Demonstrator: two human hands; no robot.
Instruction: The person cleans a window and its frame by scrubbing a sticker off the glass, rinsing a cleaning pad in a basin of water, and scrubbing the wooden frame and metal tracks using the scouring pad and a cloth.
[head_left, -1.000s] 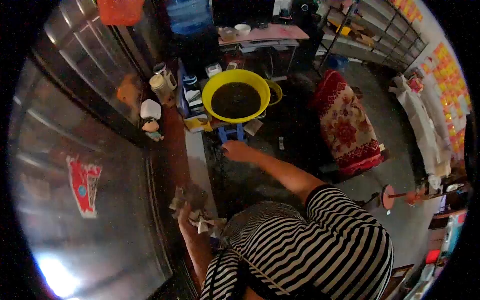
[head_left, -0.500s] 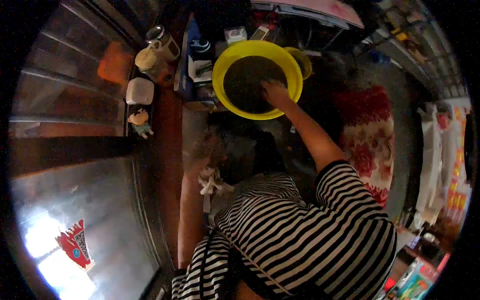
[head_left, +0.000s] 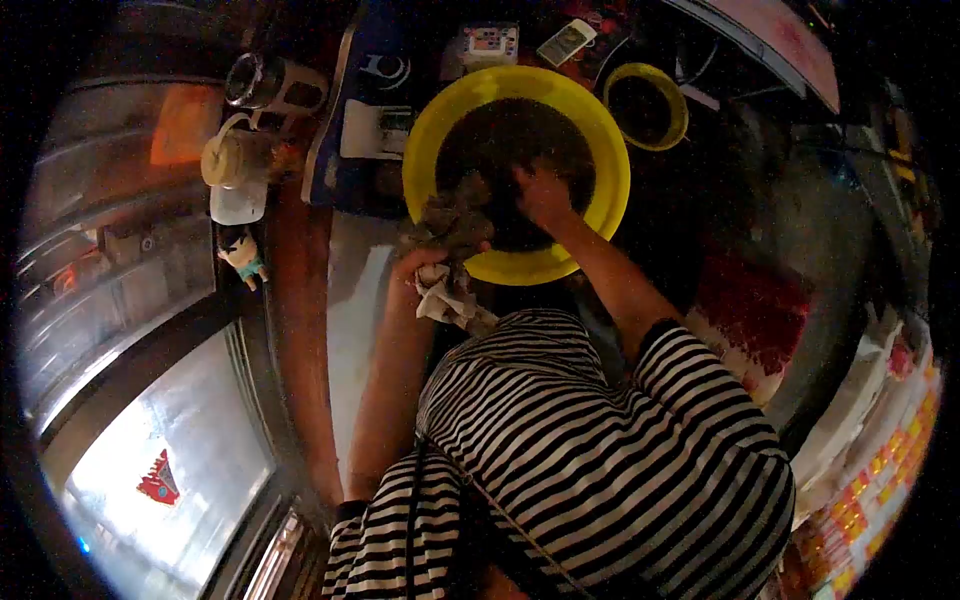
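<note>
A large yellow basin (head_left: 612, 150) with dark contents stands at the upper middle. Inside it is my right hand (head_left: 545, 198), its fingers bent over the dark contents; what they hold, if anything, is hidden. My left hand (head_left: 425, 262) is closed round a crumpled greyish cloth (head_left: 448, 300) at the basin's lower left rim. Part of the bundle reaches over the rim, and its pale end hangs toward the striped shirt.
A smaller yellow bowl (head_left: 680, 115) is right of the basin. Behind lie a phone (head_left: 567, 43) and a white box (head_left: 487, 44). On the left ledge stand a lidded jug (head_left: 230, 160) and a small figurine (head_left: 243, 257). A red patterned cover (head_left: 750, 310) is at the right.
The view has moved closer to the basin. My right hand has gone from in front of the basin into it. My left hand has brought the crumpled cloth up to the rim.
</note>
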